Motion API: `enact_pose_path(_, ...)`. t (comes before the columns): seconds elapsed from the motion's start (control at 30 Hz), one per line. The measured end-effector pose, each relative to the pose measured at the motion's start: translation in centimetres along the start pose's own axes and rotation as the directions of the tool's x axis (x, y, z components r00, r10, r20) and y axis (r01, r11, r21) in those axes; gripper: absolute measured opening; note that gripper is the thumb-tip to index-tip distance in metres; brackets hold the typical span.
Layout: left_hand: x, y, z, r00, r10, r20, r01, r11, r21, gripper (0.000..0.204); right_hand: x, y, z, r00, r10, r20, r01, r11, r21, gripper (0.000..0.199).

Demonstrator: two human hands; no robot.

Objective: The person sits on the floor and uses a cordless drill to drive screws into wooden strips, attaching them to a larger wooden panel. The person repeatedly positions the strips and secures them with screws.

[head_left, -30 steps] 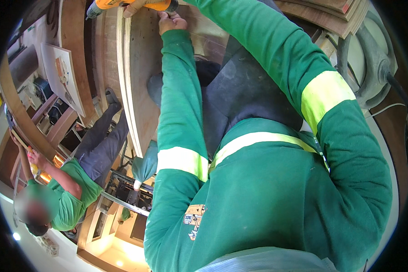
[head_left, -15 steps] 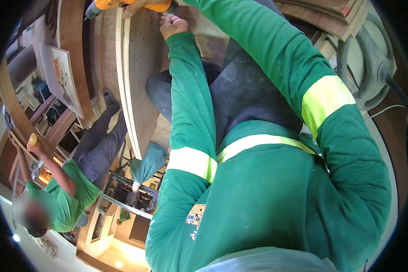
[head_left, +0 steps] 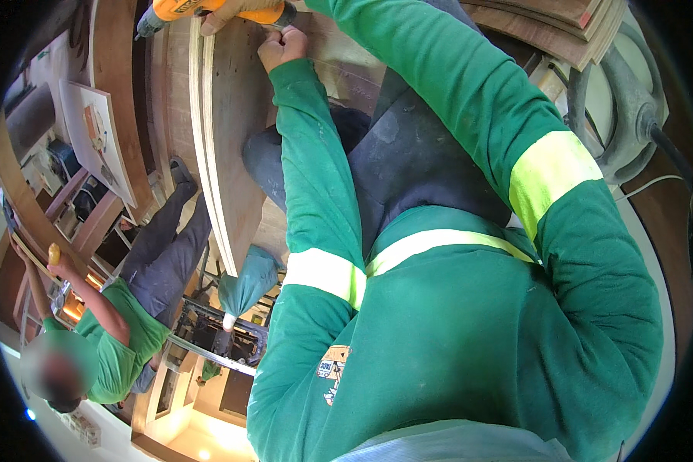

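An orange and black cordless drill lies across the top edge of the view, over a plywood panel with pale layered edges. My right hand is wrapped round the drill; the frame's upper edge cuts off part of both. Just below the drill's black right end, my left hand is closed close to the panel's brown face. Whatever its fingers pinch, if anything, is hidden. Both my arms wear green sleeves with bright bands.
Stacked boards lie at the upper right, above a grey curved machine part with a cable. At left, another person in a green shirt works at a bench. A teal bag hangs near the panel's lower end.
My left hand has shifted slightly left, its fingers now curled tighter. The drill has moved a little left and down with my right hand. The other person's arms moved slightly.
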State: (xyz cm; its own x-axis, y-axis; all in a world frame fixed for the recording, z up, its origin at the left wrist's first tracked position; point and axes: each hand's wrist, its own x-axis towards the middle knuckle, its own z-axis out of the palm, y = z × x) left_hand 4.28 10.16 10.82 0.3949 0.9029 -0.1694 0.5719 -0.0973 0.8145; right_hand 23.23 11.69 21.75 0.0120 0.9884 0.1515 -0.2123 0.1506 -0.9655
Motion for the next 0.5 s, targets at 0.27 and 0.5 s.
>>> enact_pose_path(0.27, 3.0, -6.9, 1.1, 0.990, -0.138, 0.016, 0.103, 0.653, -0.750, 0.026, 0.7, 0.0, 1.3, 0.998, -0.045, 0.044, 0.042, 0.997, 0.064, 0.054)
enact_pose_path(0.5, 4.0, -5.9, 1.6, 0.829, -0.405, 0.385, 0.176, -0.464, -0.868, 0.027, 0.0, -0.3, 0.7, 1.000, 0.005, 0.022, -0.006, 1.000, 0.030, 0.055)
